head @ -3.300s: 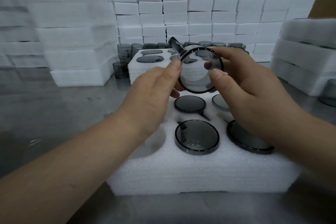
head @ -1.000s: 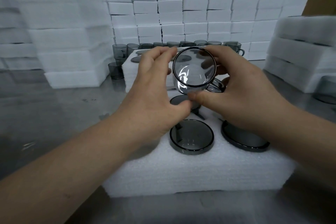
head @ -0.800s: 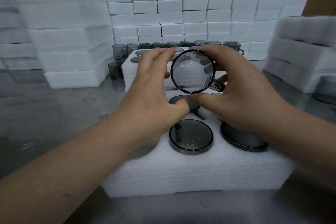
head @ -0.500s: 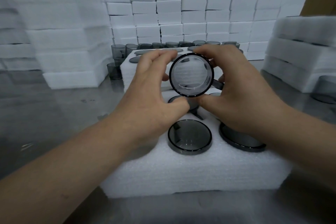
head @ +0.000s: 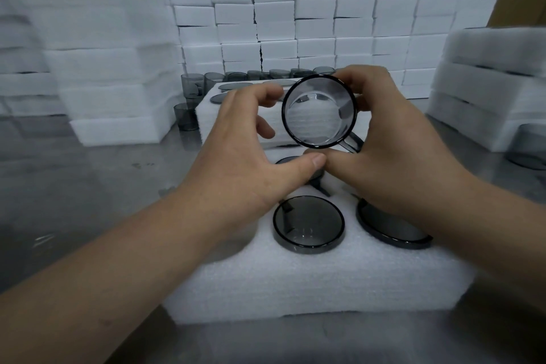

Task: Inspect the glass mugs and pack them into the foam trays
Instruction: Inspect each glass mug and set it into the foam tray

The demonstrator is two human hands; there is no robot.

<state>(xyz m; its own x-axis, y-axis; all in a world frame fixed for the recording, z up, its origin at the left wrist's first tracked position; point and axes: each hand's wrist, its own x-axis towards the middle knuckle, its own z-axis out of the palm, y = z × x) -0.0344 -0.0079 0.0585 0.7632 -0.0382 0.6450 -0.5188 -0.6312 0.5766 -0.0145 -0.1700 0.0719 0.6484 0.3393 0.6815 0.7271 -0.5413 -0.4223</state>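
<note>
- Left hand (head: 245, 156): fingers curled beside the mug's left rim, thumb tip under it. Cannot tell whether it grips or only touches.
- Smoky glass mug (head: 319, 112): held above the foam tray (head: 295, 289), mouth toward the camera. The handle is now lower right; seconds ago it pointed upper left. The mug has been turned most of the way round, so inspection looks nearly complete.
- Right hand (head: 399, 151): gripping the mug, fingers over the top, thumb beneath.
- Empty pocket (head: 236, 245): front left of the tray, partly behind the forearm; the likely slot.
- Packed mug (head: 308, 223): front centre, with another to its right.
</note>
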